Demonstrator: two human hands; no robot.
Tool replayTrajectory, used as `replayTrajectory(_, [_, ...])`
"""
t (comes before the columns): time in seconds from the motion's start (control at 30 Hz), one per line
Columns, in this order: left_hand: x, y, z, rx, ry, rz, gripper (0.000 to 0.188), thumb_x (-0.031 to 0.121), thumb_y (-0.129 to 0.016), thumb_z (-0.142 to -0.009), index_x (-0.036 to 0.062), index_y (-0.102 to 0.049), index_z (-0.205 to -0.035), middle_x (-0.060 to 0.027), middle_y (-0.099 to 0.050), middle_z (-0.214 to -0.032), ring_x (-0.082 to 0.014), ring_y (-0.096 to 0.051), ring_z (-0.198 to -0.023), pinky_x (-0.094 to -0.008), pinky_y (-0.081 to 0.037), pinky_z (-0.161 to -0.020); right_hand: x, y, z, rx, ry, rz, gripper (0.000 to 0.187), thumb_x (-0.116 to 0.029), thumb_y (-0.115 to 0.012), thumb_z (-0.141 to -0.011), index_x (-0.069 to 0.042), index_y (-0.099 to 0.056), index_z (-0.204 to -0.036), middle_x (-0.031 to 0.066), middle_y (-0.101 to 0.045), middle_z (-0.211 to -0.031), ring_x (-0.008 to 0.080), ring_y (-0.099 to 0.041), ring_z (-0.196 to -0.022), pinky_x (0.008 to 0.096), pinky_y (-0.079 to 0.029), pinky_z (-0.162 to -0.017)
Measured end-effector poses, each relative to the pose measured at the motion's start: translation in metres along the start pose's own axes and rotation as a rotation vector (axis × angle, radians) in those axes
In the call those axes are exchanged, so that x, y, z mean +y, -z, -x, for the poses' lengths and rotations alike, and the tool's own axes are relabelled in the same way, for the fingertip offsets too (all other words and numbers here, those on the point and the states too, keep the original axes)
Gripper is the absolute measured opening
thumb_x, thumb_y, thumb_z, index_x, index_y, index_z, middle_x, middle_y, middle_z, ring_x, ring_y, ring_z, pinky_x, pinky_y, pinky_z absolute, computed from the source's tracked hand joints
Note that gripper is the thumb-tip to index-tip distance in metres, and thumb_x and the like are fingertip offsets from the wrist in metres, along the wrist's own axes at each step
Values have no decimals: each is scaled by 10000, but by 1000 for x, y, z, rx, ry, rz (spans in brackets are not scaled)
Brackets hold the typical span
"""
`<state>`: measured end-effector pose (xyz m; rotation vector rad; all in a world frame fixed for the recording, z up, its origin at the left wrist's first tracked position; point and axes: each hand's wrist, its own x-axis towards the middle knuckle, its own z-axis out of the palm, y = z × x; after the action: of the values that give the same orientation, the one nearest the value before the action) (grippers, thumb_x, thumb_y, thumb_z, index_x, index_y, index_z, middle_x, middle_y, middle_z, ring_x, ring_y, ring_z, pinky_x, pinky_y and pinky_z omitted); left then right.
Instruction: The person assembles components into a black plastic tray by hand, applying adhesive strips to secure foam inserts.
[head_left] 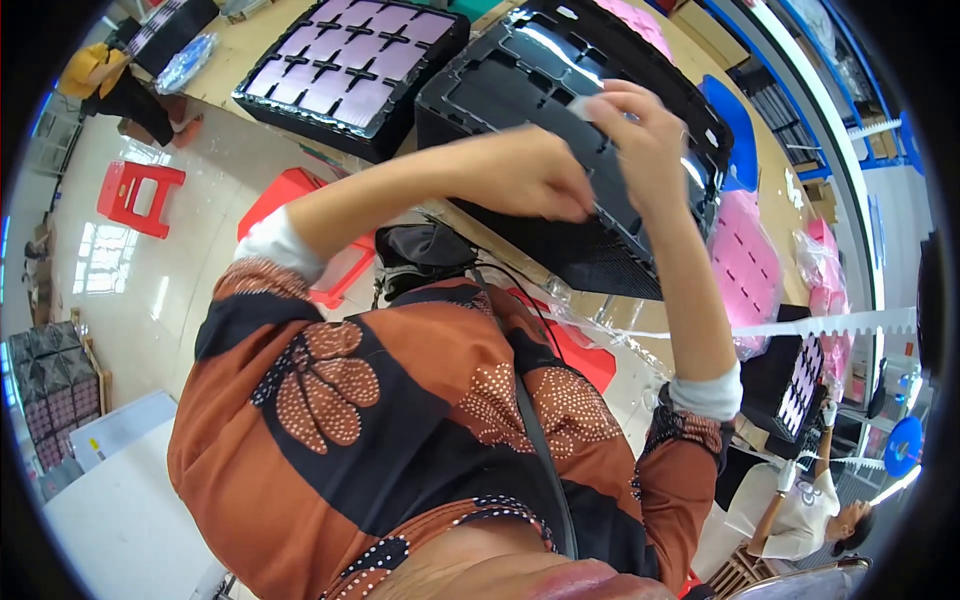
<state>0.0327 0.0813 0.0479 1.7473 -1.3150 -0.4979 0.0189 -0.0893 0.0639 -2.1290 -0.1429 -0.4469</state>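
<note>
Both my hands are raised over a stack of black plastic trays (480, 75) on the table. My left hand (535, 175) is closed with its fingers curled down near the top tray's front edge, a little blurred; whether it holds anything is hidden. Higher up and to the right, my right hand (640, 140) has its fingers bent together over the tray. A small pale bit shows at its fingertips, too small to name. Left of this stack stands another black tray (375, 130) filled with lilac pieces (350, 60) in rows.
Pink slotted sheets (745, 260) and a blue round object (730, 120) lie right of the stack. A black bag (425, 255) is below the table's edge. Red stools (140, 198) stand on the floor. A gloved co-worker (800, 510) handles another tray (795, 385) at the right.
</note>
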Motion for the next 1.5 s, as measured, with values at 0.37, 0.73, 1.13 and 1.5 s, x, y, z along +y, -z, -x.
replayTrajectory(0.37, [-64,64,70,681,231,-53,200,181,-623,-801,-1,-665,-872,-55,-632,-677,-97,-567,-615,-227,-454,-594,21,-100,-41,-84,-32,121,132,-167,-686,-665,-40,-690,-699,106,-584,-963,240,-553,-914,338,-422,-813])
replayTrajectory(0.73, [-79,71,45,657,239,-124,201,211,-625,-779,33,-670,-859,-80,-637,-675,-144,-586,-596,-259,-460,-594,16,-95,-44,-204,-32,505,180,-208,-661,-714,-72,-654,-832,89,-552,-995,268,-561,-919,384,-456,-775])
replayTrajectory(1.13, [-60,71,6,412,414,-546,127,166,-650,-694,66,-693,-759,-118,-647,-709,-265,-635,-698,-334,-501,-684,47,-14,-29,-175,326,196,186,-37,-591,-750,-5,-598,-933,103,-578,-932,201,-583,-756,281,-469,-698])
replayTrajectory(1.5, [-44,65,-15,260,545,-861,112,150,-626,-720,44,-639,-685,-155,-635,-716,-303,-632,-735,-377,-507,-682,63,83,24,-154,294,269,127,-11,-565,-803,10,-590,-926,100,-576,-996,187,-586,-782,255,-488,-660])
